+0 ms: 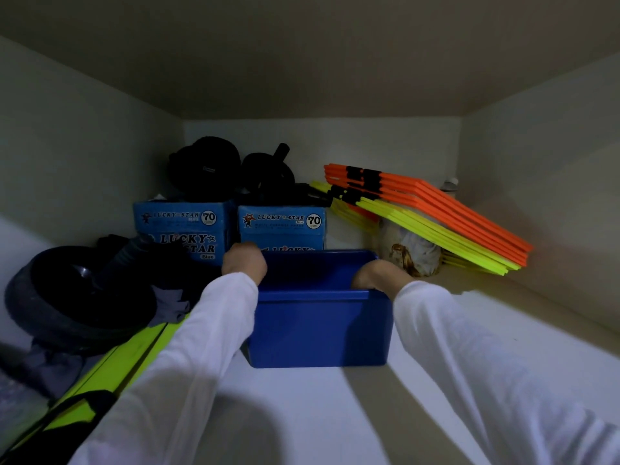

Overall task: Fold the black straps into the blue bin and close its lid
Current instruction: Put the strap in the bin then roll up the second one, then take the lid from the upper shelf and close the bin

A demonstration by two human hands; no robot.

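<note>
Gripping blue bin (318, 327) rim w/ left hand (244, 261) & right hand (379, 275); "LUCKY STAR 70" boxes (281, 226) behind.

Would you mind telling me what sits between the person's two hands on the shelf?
In the head view, the open blue bin sits between them: the left hand grips its left rim, the right hand its right rim.

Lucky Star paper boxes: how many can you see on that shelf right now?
2. One Lucky Star box stands at the back left, the other right beside it, directly behind the blue bin. Black gear sits on both; more boxes may be hidden.
</note>
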